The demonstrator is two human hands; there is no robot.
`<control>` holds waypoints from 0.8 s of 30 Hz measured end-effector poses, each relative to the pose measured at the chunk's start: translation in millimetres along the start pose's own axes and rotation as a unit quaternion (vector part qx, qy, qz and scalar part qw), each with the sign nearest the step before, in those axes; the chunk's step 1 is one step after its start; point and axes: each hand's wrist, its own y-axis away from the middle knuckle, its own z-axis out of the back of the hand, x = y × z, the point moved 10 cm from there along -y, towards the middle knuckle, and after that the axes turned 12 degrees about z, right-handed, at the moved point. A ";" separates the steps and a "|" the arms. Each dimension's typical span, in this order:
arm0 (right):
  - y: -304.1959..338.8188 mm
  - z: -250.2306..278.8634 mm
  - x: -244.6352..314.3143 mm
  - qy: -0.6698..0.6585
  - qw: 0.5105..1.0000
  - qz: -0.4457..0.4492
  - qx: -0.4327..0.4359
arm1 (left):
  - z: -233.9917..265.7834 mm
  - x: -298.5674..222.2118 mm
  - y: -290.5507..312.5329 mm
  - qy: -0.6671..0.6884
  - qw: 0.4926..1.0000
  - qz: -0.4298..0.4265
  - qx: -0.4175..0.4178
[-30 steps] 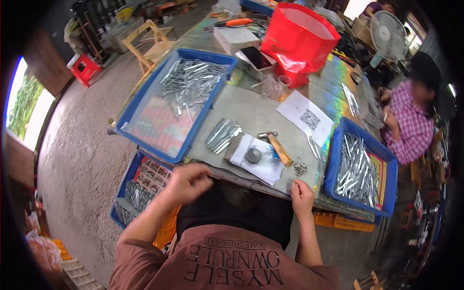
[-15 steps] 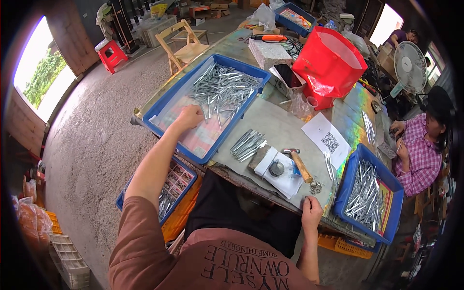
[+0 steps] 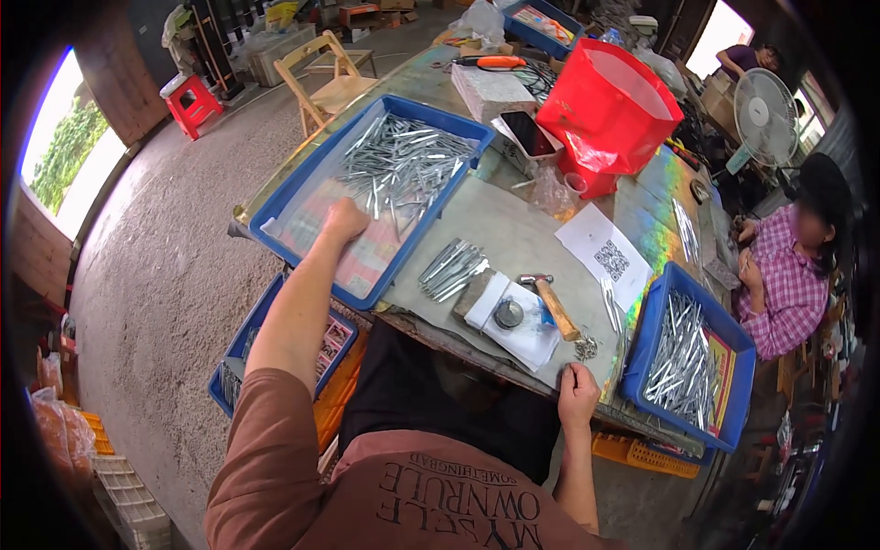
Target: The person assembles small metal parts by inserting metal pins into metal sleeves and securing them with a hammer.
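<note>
My left hand [image 3: 345,220] is closed, knuckles up, low over the papered part of a blue tray [image 3: 266,225]. Thin silvery metal rods [image 3: 410,158] lie heaped in the tray just beyond it. What its fingers hold, if anything, is hidden. At the table's near edge my right hand [image 3: 578,392] is curled closed, its contents also out of sight. Close by it are a pile of tiny metal bits [image 3: 586,347] and a hammer [image 3: 557,310] with a wooden handle. A dark round metal piece [image 3: 509,314] sits on a white-wrapped block, beside a row of rods [image 3: 453,269].
A second blue tray [image 3: 750,385] of rods stands at the right. Farther back are a red bag [image 3: 605,110], a phone [image 3: 530,133] and a printed sheet [image 3: 600,247]. A co-worker in a checked shirt [image 3: 786,284] sits at the right, near a fan [image 3: 766,119].
The whole scene has shifted a little to the left in the picture. Both closed hands keep nearly the same places, the left over the tray and the right at the table edge.
</note>
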 end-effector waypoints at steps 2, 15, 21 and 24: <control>-1.2 0.7 4.6 0.005 1.000 0.003 -0.005 | 14.5 3.6 13.6 0.007 1.000 0.005 -0.010; 2.5 11.2 -4.8 -0.065 0.996 -0.028 -0.046 | 78.7 -43.4 169.1 0.348 0.906 -0.217 0.099; 13.8 6.3 -5.5 -0.171 0.979 -0.112 -0.025 | 27.1 -66.7 279.1 0.214 0.886 -0.373 0.173; 3.1 6.9 41.6 -0.245 0.965 -0.081 -0.041 | -1.4 -78.1 316.0 0.216 0.837 -0.454 0.219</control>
